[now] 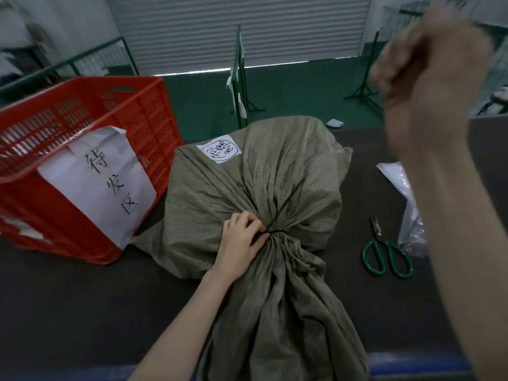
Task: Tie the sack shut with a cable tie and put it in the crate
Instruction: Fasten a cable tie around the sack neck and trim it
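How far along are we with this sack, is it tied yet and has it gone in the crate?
Done: the sack neck is gathered, with a dark cable tie around it. In hand: the left hand pinches the neck at the tie; the right hand is raised and blurred, its grip unclear. Left: the sack lies on the table beside the red crate, not in it.

Green floor (302, 86), grey roller shutter (242, 26)

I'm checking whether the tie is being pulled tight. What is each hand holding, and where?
The left hand pinches the sack at its gathered neck, by the black cable tie. The raised right hand is blurred; its hold cannot be told.
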`<move>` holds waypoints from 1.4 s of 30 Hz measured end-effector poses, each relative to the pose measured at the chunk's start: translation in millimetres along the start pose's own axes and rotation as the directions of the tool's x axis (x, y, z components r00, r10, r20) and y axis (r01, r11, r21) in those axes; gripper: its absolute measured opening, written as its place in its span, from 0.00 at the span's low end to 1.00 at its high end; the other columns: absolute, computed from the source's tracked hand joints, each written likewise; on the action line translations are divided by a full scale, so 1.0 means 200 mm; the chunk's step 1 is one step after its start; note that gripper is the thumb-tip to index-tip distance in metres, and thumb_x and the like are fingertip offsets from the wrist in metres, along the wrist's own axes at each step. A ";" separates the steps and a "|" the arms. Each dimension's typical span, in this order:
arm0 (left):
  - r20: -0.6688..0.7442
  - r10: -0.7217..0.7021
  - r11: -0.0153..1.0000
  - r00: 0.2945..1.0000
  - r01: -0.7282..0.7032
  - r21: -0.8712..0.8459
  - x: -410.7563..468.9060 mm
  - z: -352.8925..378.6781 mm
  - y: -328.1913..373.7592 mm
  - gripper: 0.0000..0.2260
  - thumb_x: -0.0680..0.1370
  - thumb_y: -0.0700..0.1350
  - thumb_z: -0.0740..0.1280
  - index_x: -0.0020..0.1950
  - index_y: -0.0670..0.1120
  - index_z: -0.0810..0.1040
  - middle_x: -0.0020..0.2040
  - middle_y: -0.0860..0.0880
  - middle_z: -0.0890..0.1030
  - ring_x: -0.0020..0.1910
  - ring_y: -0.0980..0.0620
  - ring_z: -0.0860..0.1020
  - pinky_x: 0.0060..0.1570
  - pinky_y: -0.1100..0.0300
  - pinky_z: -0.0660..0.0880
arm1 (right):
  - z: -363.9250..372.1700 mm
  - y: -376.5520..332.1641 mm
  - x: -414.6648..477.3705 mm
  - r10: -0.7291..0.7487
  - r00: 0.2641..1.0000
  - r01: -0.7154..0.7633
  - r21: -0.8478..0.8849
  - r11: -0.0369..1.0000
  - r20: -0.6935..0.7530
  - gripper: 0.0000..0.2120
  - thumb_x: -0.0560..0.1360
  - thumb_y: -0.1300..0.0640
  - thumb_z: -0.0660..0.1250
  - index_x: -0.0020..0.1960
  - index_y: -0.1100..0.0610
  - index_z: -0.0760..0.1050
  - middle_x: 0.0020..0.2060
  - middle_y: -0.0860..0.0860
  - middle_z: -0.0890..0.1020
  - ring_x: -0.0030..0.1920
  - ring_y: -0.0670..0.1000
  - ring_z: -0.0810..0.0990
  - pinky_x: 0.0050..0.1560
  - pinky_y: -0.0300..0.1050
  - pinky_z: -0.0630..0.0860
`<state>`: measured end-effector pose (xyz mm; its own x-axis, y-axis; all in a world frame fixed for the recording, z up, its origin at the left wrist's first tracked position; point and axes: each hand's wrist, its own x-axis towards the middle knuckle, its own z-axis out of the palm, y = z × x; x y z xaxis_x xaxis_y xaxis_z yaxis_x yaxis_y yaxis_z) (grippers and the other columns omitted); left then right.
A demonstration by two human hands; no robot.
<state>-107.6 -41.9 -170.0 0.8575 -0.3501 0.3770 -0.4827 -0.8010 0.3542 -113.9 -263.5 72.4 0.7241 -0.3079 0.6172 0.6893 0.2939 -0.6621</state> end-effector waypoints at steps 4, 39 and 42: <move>0.014 0.008 1.000 1.000 -0.008 -0.001 0.05 -0.02 0.04 0.13 0.76 0.55 0.59 0.46 0.47 0.76 0.47 0.48 0.75 0.47 0.47 0.73 0.46 0.51 0.69 | 0.04 0.03 -0.02 0.059 0.995 -0.038 -0.233 0.972 0.083 0.15 0.78 0.61 0.61 0.32 0.58 0.71 0.24 0.48 0.74 0.24 0.50 0.69 0.27 0.41 0.67; -0.093 -0.461 0.744 0.883 0.327 -0.583 -0.15 0.05 0.39 0.10 0.75 0.38 0.68 0.52 0.47 0.71 0.52 0.50 0.71 0.55 0.51 0.71 0.60 0.56 0.68 | -0.88 0.63 -0.72 0.433 0.781 -0.620 -0.643 0.449 -0.451 0.07 0.73 0.67 0.67 0.45 0.56 0.76 0.43 0.53 0.82 0.48 0.53 0.80 0.53 0.48 0.76; -0.076 -0.491 0.721 0.868 0.356 -0.594 -0.14 0.06 0.38 0.13 0.74 0.37 0.68 0.54 0.47 0.69 0.53 0.47 0.71 0.56 0.49 0.71 0.61 0.54 0.68 | -1.01 0.64 -0.81 0.391 0.752 -0.636 -0.741 0.218 -0.530 0.09 0.72 0.65 0.68 0.53 0.62 0.75 0.50 0.59 0.80 0.52 0.57 0.78 0.51 0.47 0.72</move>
<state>-166.8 -99.6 -164.7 0.9676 0.1266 0.2183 -0.1486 -0.4134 0.8983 -147.6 -359.1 -198.5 0.8024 -0.5964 -0.0204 -0.3268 -0.4106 -0.8512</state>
